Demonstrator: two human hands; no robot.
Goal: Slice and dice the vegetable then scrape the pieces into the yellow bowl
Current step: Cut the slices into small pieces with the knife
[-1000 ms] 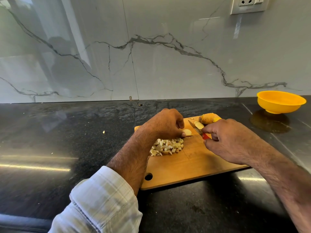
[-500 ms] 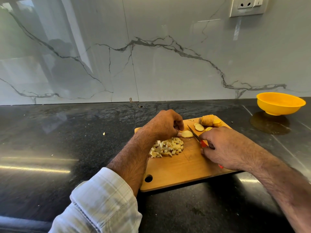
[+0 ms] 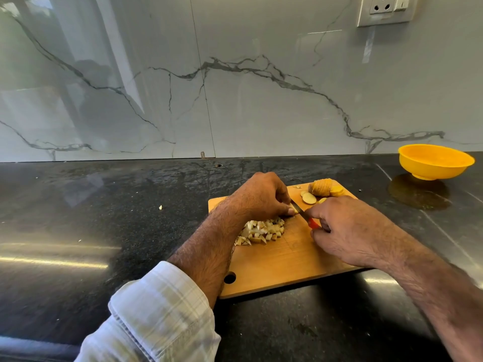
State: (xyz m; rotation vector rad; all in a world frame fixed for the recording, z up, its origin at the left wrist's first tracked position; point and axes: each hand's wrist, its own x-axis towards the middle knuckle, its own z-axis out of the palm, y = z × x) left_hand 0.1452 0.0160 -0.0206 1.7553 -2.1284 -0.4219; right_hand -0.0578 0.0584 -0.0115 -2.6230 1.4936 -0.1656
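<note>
Rectangular wooden cutting board: on the black stone counter, right of centre, near its front edge.
Your left hand: grip curled down, pinning a pale vegetable slice mid-board.
Your right hand: grip closed round the red-handled knife, blade against that slice.
Pile of pale diced pieces: on the board, just beneath your left hand.
Tan vegetable end and loose round slices: board's far right corner.
Round yellow plastic bowl: counter's back edge, far right, well apart from the board.
</note>
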